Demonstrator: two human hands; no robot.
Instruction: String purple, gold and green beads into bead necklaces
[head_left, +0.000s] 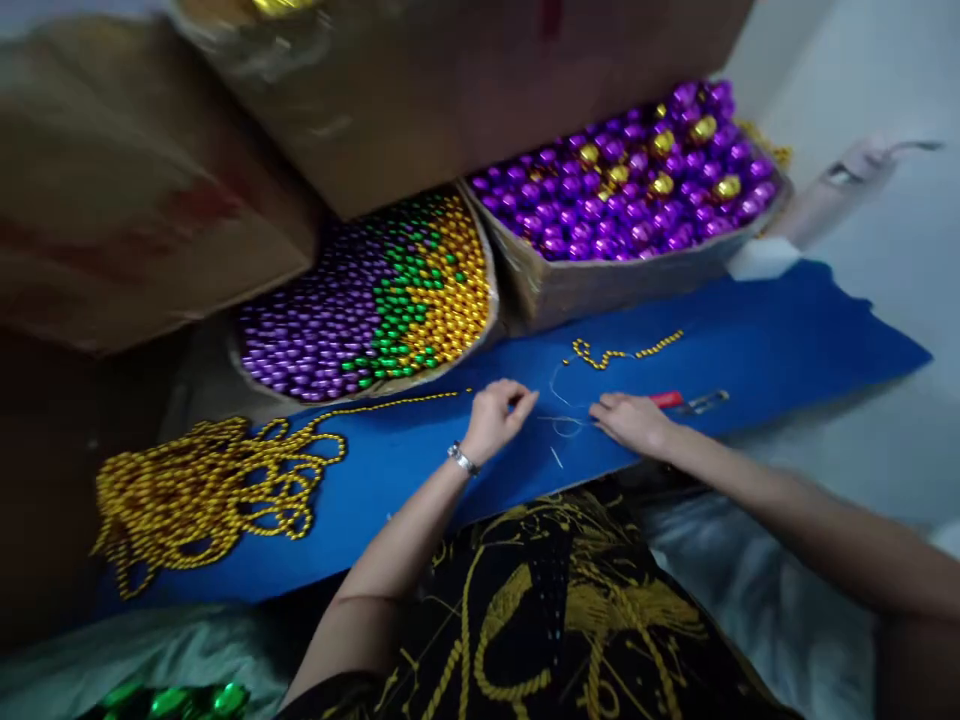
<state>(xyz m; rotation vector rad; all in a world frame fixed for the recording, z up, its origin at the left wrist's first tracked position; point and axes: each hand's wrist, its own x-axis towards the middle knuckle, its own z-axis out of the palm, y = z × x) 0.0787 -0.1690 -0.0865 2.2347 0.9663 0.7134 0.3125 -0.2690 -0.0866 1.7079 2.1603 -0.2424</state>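
From where I operate, two open boxes sit along the far side of the blue counter [787,330]. The nearer-left bead box [491,290] is packed with small beads: purple on its left, green through the middle, gold on its right. The bead box to its right [645,275] is heaped with larger round purple beads, with several shiny gold ones among them. A big cardboard carton [360,120] stands above and behind these two, and another carton [142,200] stands at the left; I cannot see inside that left one.

A loose heap of gold bead strands [202,490] lies at the counter's left, one strand stretching toward my left hand [495,420]. That hand's grip is pinched, thumb and forefinger together; I cannot tell whether thread is between them. My right hand [634,424] is low over the counter, fingertips beside the thin thread [566,422]; how far its grip is open I cannot tell. A red-handled tool [666,399] lies just beside it, and a short gold strand [600,355] lies beyond both hands.
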